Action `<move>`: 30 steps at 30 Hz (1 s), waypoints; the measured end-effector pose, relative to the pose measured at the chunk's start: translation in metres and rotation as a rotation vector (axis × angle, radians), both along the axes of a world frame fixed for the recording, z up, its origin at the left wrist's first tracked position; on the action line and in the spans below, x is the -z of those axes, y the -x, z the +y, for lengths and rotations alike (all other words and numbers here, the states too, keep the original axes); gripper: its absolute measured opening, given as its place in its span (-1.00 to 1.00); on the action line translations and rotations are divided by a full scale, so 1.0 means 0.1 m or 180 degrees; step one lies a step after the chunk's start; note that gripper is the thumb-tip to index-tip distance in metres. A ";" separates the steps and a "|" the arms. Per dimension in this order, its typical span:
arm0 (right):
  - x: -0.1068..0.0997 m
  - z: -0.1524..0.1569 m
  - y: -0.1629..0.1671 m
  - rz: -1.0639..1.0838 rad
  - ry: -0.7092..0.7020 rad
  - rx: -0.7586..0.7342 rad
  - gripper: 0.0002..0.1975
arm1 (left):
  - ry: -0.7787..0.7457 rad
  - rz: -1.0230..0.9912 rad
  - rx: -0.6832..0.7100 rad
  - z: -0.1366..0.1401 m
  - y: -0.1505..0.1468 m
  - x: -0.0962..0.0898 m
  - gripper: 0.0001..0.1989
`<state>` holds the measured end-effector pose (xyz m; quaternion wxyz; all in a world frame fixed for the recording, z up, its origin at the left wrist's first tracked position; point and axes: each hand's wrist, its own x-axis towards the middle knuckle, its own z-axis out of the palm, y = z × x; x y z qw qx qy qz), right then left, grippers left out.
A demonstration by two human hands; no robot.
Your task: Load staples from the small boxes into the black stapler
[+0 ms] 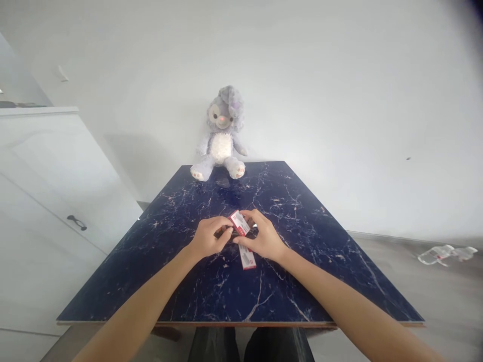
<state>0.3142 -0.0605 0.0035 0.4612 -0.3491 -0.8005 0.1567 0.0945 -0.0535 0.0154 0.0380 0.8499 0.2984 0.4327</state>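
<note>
A small red and white box [240, 223] is tilted between my two hands, above the middle of the table. My left hand [209, 236] pinches its left edge with the thumb and forefinger. My right hand [264, 236] curls round its right side, its fingers at the top and its thumb near the bottom edge. Just below, a second red and white box [247, 257] lies on the table, its upper end hidden by the right thumb. A bit of orange shows behind my left fingers, too small to name.
The dark blue marble-patterned table [158, 281] has a grey plush toy [221, 136] seated at its far edge against the wall. To the left stands a white cabinet [49, 201]. Clear plastic bottles [437, 255] lie on the floor at right.
</note>
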 end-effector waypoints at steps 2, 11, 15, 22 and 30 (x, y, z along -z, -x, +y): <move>0.01 -0.01 0.01 -0.0016 0.0142 -0.0262 -0.25 | 0.0094 -0.0055 -0.0025 0.00 0.01 0.01 -0.82; 0.01 -0.05 0.04 0.0103 0.0629 0.0123 -0.28 | 0.0575 0.0126 0.0513 0.00 0.05 -0.02 -0.50; -0.04 -0.01 -0.01 0.0137 0.0761 0.0007 -0.24 | 0.0438 0.0019 0.0345 0.03 0.02 0.03 -0.55; -0.16 0.03 -0.11 0.0010 0.0297 0.0325 -0.47 | 0.0337 -0.0339 -0.0046 0.07 0.05 0.03 -0.72; -0.08 0.03 -0.12 -0.0531 -0.0442 -0.0124 -0.57 | 0.1497 -0.0909 0.0208 0.07 0.02 0.01 -0.77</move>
